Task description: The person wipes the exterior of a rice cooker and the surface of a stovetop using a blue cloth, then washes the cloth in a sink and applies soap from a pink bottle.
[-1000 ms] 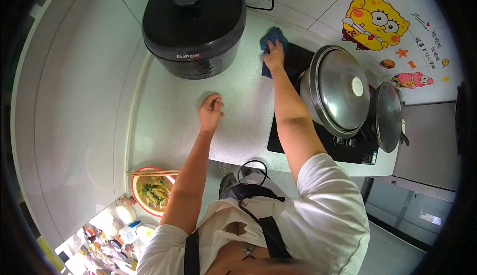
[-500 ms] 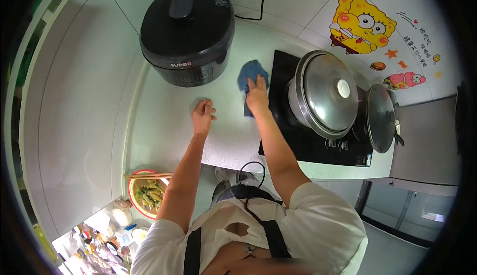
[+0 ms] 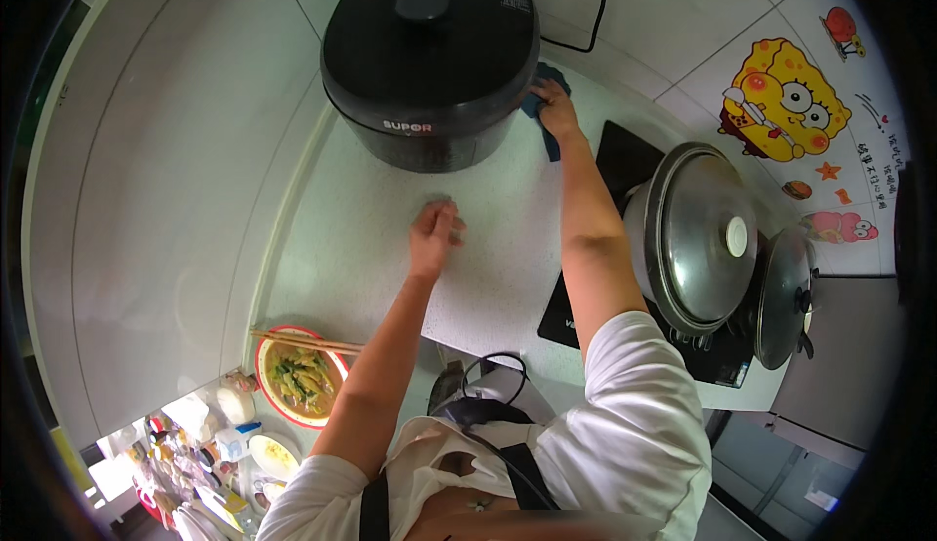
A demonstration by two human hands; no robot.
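Observation:
My right hand (image 3: 557, 112) is closed on a blue cloth (image 3: 553, 145), pressing it on the pale countertop (image 3: 493, 248) close against the right side of a black electric cooker (image 3: 429, 53). Part of the cloth shows beyond my fingers and part hangs toward me below them. My left hand (image 3: 435, 237) is over the counter in front of the cooker, its fingers curled in loosely with nothing visible in them.
Right of my arm, a black cooktop (image 3: 627, 155) carries a lidded steel pot (image 3: 698, 238) and a glass-lidded pan (image 3: 784, 297). A red-rimmed bowl of food (image 3: 301, 375) with chopsticks (image 3: 307, 342) across it stands at lower left. A black cord (image 3: 597, 19) runs behind the cooker.
My right hand has pushed the cloth farther back, from beside the cooktop to the cooker's right side. My left hand stays in front of the cooker, curled. The view has shifted.

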